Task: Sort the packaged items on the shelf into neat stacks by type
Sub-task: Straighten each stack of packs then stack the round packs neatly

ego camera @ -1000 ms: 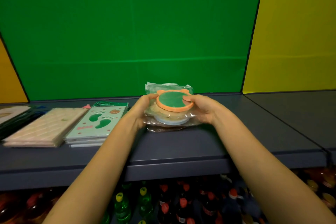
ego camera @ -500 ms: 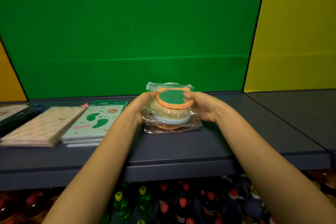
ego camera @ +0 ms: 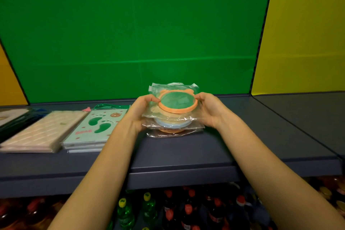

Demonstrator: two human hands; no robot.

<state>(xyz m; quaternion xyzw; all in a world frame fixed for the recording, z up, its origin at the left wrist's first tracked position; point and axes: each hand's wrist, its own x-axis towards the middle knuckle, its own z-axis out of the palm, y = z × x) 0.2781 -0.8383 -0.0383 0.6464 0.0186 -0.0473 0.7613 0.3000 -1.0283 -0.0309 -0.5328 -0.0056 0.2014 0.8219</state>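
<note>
clear-bagged round orange-rimmed green pad (ego camera: 178,101)

Left grip (ego camera: 141,111), right grip (ego camera: 210,111), both curled.

Your left hand (ego camera: 139,110) and right hand (ego camera: 210,109) hold the stack of bagged round items (ego camera: 174,112) from both sides on the shelf (ego camera: 186,147). Flat packets (ego camera: 97,127) lie just left of it.
</note>
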